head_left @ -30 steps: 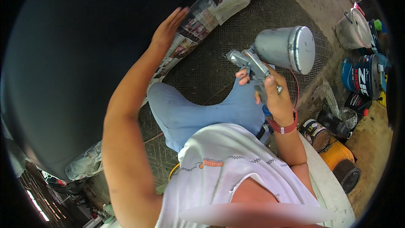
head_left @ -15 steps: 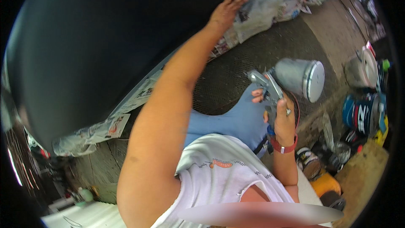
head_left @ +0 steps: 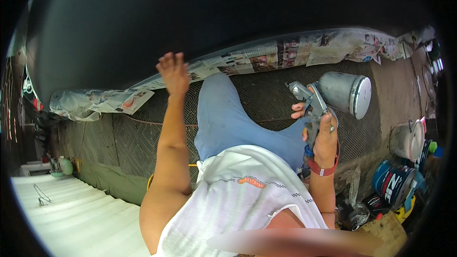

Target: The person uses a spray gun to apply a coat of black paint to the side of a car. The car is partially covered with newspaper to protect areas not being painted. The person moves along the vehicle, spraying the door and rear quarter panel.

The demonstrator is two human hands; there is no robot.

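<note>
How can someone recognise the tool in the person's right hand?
Start from the large black panel edged with newspaper. Below its right part, the right hand grips a spray gun. It alone is grey metal, with a round cup on top.

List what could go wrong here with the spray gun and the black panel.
The left hand rests at the edge of the black panel, so it may smudge the surface. The right hand holds the spray gun over the blue trousers, and spray may land on them or beyond the newspaper.
</note>
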